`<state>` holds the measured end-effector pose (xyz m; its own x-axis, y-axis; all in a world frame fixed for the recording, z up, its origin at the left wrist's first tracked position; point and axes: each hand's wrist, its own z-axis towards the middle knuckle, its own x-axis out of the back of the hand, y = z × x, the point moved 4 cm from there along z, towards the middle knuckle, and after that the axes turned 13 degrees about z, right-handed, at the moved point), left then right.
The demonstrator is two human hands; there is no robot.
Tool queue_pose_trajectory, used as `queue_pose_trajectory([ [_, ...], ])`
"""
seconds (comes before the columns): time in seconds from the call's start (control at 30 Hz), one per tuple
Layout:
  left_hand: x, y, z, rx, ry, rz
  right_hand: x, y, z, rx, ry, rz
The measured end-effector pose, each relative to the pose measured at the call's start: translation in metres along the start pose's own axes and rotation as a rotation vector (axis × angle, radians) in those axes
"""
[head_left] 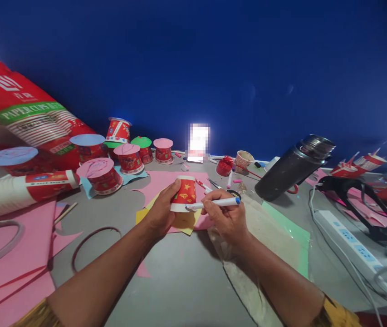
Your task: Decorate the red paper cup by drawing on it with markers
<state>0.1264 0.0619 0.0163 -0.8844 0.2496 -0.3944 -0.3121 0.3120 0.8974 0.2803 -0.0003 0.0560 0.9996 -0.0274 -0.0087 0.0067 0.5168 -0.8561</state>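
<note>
My left hand [162,208] wraps around the side of a red paper cup [185,194] with gold stars and a white band, which stands upside down or upright; I cannot tell which. In my right hand [227,217] is a white marker [222,203] with a blue end, its tip against or very near the cup's lower white band. Beneath the cup lie a yellow paper piece [183,223] and a pink paper sheet [155,179]. A red-and-white pen [203,185] shows just behind the right hand, beside partly hidden scissors [235,194].
Several decorated cups with paper discs, such as one pink-topped cup [100,176], stand at left near a cup stack [12,195] and cup bag [40,113]. At right are a black flask [293,168], a cloth [264,240] and a power strip [356,247].
</note>
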Motion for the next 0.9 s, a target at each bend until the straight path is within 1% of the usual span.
queue_pose_trajectory([
  [0.07, 0.0007, -0.0001, -0.0001, -0.003, -0.001, -0.013, 0.0005, 0.0011, -0.0003, -0.002, 0.014, 0.002],
  [0.23, 0.0009, -0.0008, 0.0001, 0.003, -0.011, -0.022, -0.0008, 0.0026, 0.0002, -0.027, -0.01, 0.014],
  [0.4, -0.0004, 0.0009, 0.0008, -0.031, 0.0, -0.036, -0.0005, 0.0019, 0.0011, -0.017, 0.026, 0.029],
  [0.6, -0.001, 0.0011, -0.0004, -0.009, -0.004, -0.015, -0.0028, -0.001, 0.0017, -0.046, -0.019, 0.042],
  [0.73, -0.0006, 0.0016, -0.0005, -0.016, -0.006, -0.023, -0.0028, -0.0004, 0.0024, -0.043, 0.008, 0.038],
  [0.9, -0.0014, 0.0017, -0.0001, 0.003, -0.008, -0.036, -0.0002, -0.0005, 0.0035, -0.032, 0.09, 0.064],
])
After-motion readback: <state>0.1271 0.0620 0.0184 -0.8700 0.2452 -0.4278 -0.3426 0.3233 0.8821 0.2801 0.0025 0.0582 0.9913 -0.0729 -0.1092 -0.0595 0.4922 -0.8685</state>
